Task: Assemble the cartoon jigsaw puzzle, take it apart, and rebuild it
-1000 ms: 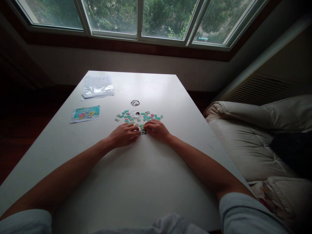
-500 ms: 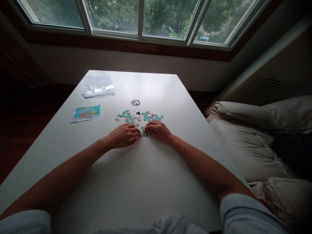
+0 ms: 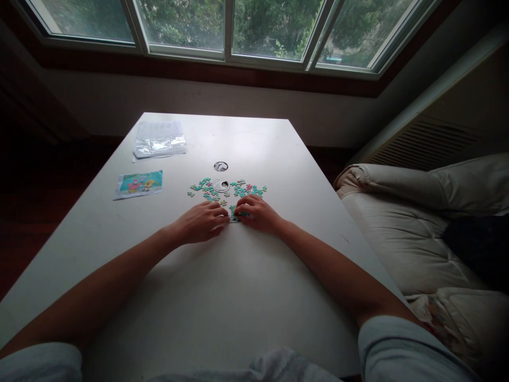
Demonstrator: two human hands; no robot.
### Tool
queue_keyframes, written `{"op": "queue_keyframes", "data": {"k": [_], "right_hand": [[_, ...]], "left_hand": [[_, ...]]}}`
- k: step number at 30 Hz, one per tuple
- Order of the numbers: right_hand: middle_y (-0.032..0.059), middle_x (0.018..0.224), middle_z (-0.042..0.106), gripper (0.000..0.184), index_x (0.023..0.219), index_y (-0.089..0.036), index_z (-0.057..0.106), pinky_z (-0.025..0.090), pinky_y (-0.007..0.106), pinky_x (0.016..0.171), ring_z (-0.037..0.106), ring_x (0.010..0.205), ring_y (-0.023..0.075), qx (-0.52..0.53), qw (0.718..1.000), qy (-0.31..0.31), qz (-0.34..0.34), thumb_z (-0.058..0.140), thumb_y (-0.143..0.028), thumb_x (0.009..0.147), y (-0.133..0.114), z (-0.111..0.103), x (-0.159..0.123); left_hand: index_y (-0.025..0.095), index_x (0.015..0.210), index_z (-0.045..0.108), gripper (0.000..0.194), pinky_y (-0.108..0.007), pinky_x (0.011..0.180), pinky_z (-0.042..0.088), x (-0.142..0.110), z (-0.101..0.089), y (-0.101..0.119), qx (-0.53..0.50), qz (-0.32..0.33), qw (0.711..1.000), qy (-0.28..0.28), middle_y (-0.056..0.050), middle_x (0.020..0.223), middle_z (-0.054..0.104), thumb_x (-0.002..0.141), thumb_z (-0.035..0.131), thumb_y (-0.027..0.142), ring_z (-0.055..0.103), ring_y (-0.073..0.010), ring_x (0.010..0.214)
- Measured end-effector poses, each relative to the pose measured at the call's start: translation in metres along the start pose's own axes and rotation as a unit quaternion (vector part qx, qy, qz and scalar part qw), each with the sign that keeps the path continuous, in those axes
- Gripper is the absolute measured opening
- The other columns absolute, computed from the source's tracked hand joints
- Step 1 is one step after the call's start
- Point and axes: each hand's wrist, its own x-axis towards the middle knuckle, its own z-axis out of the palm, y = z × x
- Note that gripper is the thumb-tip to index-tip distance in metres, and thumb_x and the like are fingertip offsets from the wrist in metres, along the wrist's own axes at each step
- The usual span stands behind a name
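Observation:
A small section of joined jigsaw puzzle pieces (image 3: 233, 218) lies on the white table between my hands. My left hand (image 3: 203, 220) rests at its left side, fingers bent and the tips gripping its edge. From the right, my right hand (image 3: 257, 213) reaches over it, thumb and fingers closed on a puzzle piece that they mostly hide. Loose puzzle pieces (image 3: 253, 191), mostly teal and green with some pink, are scattered just beyond both hands. Among them sits a round tin (image 3: 221, 185) with something dark inside.
A round lid (image 3: 221, 166) lies behind the tin. To the left is a colourful cartoon picture sheet (image 3: 139, 183), with a clear plastic bag on papers (image 3: 159, 140) farther back. A cream padded seat (image 3: 401, 228) stands right of the white table (image 3: 222, 297); windows are ahead.
My right hand has shifted slightly left over the joined section, its fingertips closer to the left hand. The left hand stays nearly still. The whole view has tilted a little.

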Motion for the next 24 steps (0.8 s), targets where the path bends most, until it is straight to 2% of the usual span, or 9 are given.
{"op": "queue_keyframes", "data": {"k": [12, 24], "right_hand": [[0.0073, 0.109, 0.068, 0.013, 0.104, -0.025, 0.071, 0.045, 0.039, 0.095, 0.058, 0.102, 0.0223, -0.014, 1.000, 0.005, -0.008, 0.060, -0.028, 0.097, 0.001, 0.002, 0.000], [0.0073, 0.105, 0.068, 0.011, 0.099, -0.026, 0.071, 0.046, 0.039, 0.092, 0.059, 0.098, 0.0226, -0.004, 1.000, 0.005, -0.010, 0.061, -0.030, 0.096, 0.000, 0.001, 0.000]], "left_hand": [[0.020, 0.120, 0.065, 0.027, -0.040, 0.093, 0.047, 0.001, -0.001, 0.016, 0.028, -0.025, 0.999, -0.009, -0.010, 0.119, 0.066, 0.097, 0.056, 0.028, 0.057, -0.0262, 0.110], [0.022, 0.120, 0.066, 0.026, -0.041, 0.095, 0.047, 0.004, 0.003, 0.017, -0.001, -0.034, 0.999, 0.009, -0.010, 0.116, 0.066, 0.098, 0.054, 0.028, 0.056, -0.0258, 0.111]]}}
